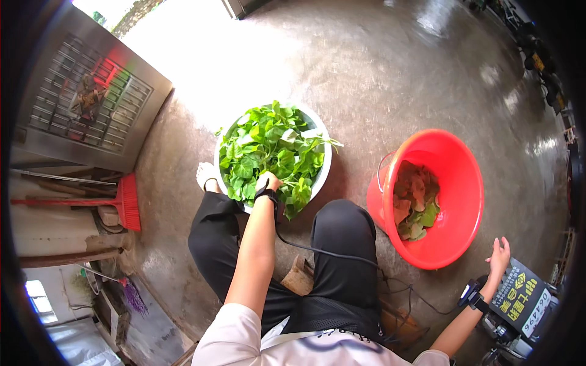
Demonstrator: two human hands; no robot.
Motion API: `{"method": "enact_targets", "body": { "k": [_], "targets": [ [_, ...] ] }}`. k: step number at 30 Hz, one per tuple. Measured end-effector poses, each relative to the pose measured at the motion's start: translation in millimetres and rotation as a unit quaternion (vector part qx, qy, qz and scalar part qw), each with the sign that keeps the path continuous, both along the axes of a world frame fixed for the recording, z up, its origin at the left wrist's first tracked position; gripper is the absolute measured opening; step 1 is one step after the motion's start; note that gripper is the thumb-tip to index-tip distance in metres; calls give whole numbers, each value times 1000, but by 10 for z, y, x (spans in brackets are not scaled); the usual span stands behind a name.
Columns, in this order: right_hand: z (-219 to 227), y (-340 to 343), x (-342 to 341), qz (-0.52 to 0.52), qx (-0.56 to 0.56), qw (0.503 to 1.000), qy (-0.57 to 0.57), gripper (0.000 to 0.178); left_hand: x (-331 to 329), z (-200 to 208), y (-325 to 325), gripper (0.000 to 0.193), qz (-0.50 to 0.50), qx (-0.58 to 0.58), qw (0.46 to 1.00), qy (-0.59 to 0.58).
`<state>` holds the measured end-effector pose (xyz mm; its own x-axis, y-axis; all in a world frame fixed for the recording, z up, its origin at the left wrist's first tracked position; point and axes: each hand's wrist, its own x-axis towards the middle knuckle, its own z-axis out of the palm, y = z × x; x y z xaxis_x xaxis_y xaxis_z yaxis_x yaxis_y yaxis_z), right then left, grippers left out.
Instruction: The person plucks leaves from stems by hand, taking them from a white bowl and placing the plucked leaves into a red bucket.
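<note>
Between our knees on the concrete floor (390,79) sits the white basin (325,160), heaped with green leafy stalks (268,149). Our left hand (267,182) is down among them at the near edge, fingers curled into the greens; whether they have closed on one stalk or only rest on the heap, we cannot tell, since the leaves cover the fingertips. Our right hand (499,253) hangs empty out to the side, fingers spread and loose, just beyond the rim of the red plastic tub (464,195).

Step, as we judge it: sorting, stalk by stalk. The tub holds a shallow layer of limp, browning and yellowed leaves (415,204), well below its rim, while the basin is nearly full of fresh ones. So the work looks early. The next move, we reckon, calls for pulling one stem free of a tangled mass without dragging its neighbours over the basin's edge; a few leaves already droop over the near rim.

Materials: greens broad, soft, thin-stemmed, bright and springy. Tub smooth, glossy, round, flaring wide at the mouth, with a wire bail handle at its left side. Basin round and shallow. Floor polished concrete, mottled, glaring where daylight falls on it. A red-bristled broom (125,201) lies at our left beside a metal door (91,91).
</note>
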<state>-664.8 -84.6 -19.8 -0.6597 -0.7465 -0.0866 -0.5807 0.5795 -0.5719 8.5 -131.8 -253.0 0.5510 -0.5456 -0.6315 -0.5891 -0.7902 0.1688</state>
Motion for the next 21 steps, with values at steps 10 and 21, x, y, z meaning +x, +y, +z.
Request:
{"method": "enact_targets", "body": {
  "k": [10, 21],
  "targets": [
    [606, -282, 1145, 105, -88, 990, -45, 38, -36, 349, 66, 37, 141, -105, 978, 114],
    [704, -273, 1581, 178, -94, 977, -66, 35, 118, -161, 84, 16, 455, -224, 678, 532]
  ]
}}
